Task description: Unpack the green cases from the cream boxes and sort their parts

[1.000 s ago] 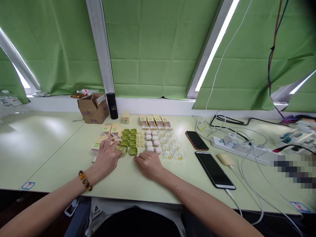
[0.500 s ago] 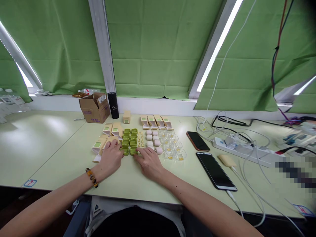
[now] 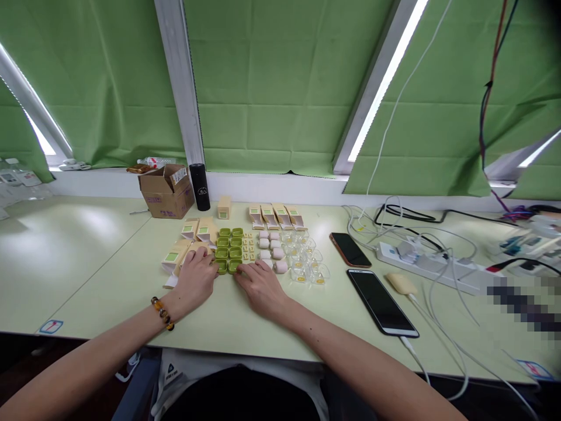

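Several small green square containers [image 3: 223,241] stand in two columns on the table. My left hand [image 3: 198,275] lies at the left side of the nearest row, fingertips against its left container [image 3: 221,266]. My right hand [image 3: 262,286] is at the other side, index finger and thumb touching the right container [image 3: 235,266]. Both hands have their fingers partly bent and apart, grasping nothing. Small yellowish pieces [image 3: 248,247], pale pink and white marshmallow-like pieces [image 3: 277,253] and clear cups [image 3: 319,273] with yellow marks line up to the right. Opened cream cartons [image 3: 172,257] lie partly behind my left hand.
More cream cartons [image 3: 275,216] stand farther back. A cardboard box [image 3: 165,196] and black bottle [image 3: 200,187] are by the wall. Two phones, one dark [image 3: 350,249] and one white-edged [image 3: 382,302], a power strip [image 3: 432,266] and tangled cables lie right.
My right hand has shifted slightly left, and the near right green container now sits closer to its left neighbour. My left hand stays nearly in place.
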Action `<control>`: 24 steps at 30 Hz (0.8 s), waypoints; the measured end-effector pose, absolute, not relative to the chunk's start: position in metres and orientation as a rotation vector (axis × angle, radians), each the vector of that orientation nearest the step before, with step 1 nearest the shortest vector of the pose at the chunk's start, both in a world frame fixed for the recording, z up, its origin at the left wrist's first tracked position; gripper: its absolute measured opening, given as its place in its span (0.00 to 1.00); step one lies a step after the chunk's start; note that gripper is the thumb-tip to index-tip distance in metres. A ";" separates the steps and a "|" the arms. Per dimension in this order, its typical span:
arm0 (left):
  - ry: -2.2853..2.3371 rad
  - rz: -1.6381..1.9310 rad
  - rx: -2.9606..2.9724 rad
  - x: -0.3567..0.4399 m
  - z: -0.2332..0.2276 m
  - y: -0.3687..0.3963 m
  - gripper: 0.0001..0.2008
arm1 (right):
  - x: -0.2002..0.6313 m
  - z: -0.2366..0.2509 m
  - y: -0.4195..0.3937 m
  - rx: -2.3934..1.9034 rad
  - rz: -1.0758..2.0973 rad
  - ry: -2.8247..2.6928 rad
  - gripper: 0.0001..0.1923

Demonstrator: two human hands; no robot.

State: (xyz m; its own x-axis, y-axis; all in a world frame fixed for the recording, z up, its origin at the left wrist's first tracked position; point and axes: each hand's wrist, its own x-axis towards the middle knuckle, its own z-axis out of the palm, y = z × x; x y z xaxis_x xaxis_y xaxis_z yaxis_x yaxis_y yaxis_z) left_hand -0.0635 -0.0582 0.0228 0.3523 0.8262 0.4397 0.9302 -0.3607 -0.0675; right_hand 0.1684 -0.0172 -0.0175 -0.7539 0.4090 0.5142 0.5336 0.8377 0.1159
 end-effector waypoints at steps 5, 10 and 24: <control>-1.556 -0.459 -2.314 -0.063 0.026 -0.059 0.12 | 0.169 -0.018 -0.017 -0.705 -0.355 -2.543 0.13; -1.534 -0.535 -2.317 -0.067 0.035 -0.058 0.10 | 0.170 -0.020 -0.015 -0.679 -0.373 -2.503 0.12; -1.667 -0.554 -2.024 -0.071 0.121 0.026 0.16 | 0.175 -0.017 -0.031 -0.386 -0.255 -2.540 0.16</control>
State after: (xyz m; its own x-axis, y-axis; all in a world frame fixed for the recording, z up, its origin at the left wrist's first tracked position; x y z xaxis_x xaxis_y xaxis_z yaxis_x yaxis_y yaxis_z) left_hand -0.0706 0.0262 0.1213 0.1858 0.7984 0.5727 0.9824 -0.1621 -0.0927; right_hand 0.1748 -0.0307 -0.0168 -0.8062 0.2193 0.5494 0.3242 0.9406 0.1003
